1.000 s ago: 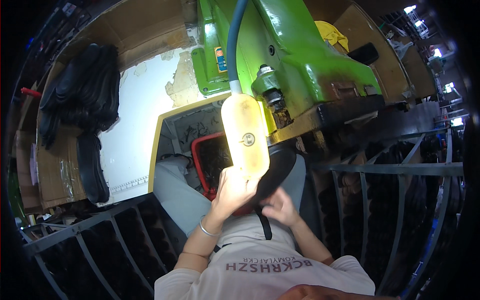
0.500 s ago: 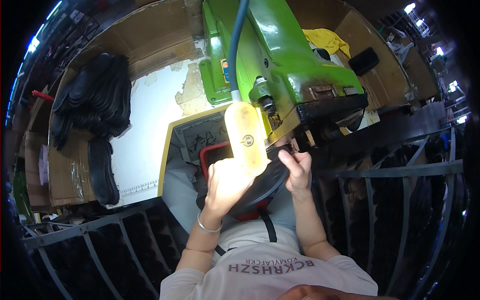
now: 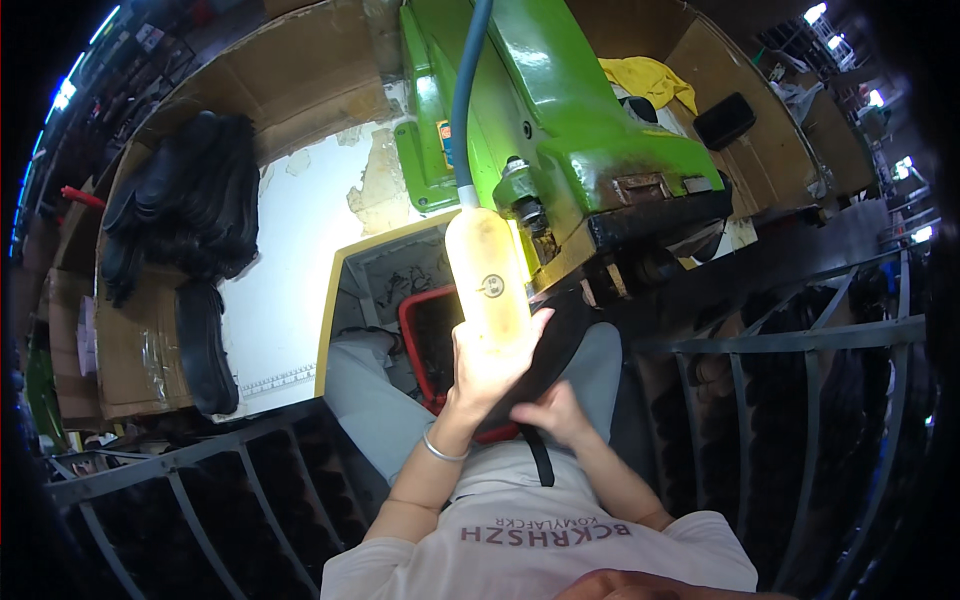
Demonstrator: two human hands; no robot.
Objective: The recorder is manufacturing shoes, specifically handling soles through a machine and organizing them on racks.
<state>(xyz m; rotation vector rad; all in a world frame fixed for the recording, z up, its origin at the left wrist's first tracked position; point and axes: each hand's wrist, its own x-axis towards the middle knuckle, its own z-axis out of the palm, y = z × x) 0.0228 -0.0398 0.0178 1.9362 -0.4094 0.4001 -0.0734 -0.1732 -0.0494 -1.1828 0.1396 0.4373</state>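
Note:
A long black shoe sole [image 3: 562, 340] hangs tilted over my lap, its upper end beneath the head of a green machine [image 3: 570, 90]. Close under a lit yellow lamp [image 3: 488, 262], my left hand [image 3: 488, 368] grips the sole's left side with the thumb raised along it. Lower down, my right hand [image 3: 556, 412] closes on the sole's lower end, thumb toward the left and most fingers hidden behind it. The lamp and my left hand cover part of the sole, and the spot where it meets the machine is hidden.
Black soles [image 3: 190, 190] are piled on the white tabletop [image 3: 285, 270] at left, with several more nearer me [image 3: 205, 345]. A red-rimmed bin [image 3: 412, 345] sits below the table's yellow-edged cutout. Metal racks [image 3: 790, 345] flank me; cardboard walls [image 3: 270, 75] border the table.
My right hand has dropped from beside the machine head to the sole's lower end. My left hand has shifted slightly right, and the sole has turned steeper, uncovering more of the red-rimmed bin.

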